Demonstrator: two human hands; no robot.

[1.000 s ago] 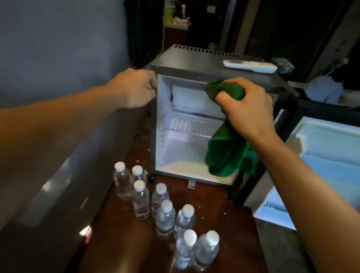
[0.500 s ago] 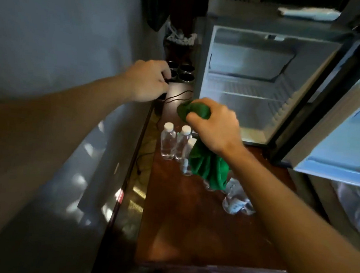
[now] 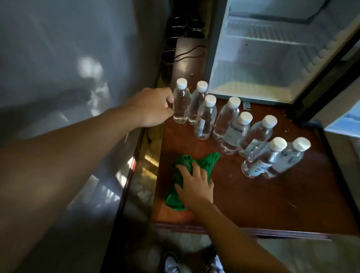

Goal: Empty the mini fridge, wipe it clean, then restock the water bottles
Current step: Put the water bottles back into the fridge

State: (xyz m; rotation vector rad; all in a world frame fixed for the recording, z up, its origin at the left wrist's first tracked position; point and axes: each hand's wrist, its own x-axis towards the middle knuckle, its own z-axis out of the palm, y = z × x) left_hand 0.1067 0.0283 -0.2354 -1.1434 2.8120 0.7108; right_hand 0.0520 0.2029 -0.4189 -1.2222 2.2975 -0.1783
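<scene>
Green cloth (image 3: 203, 161) half hidden under right hand (image 3: 195, 185); fridge (image 3: 265, 57) top cropped

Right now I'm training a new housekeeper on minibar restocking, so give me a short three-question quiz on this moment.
1. True or false: the mini fridge has its door open and no bottles inside.
2. How many water bottles stand on the wooden table?
3. What lies under the right hand? A) a green cloth B) a remote C) a bottle cap

Key
1. True: the shelves show bare.
2. Eight, all capped and upright, in front of the fridge.
3. A: the green cloth is pressed flat on the table, while the left hand reaches to the leftmost bottle.
</scene>
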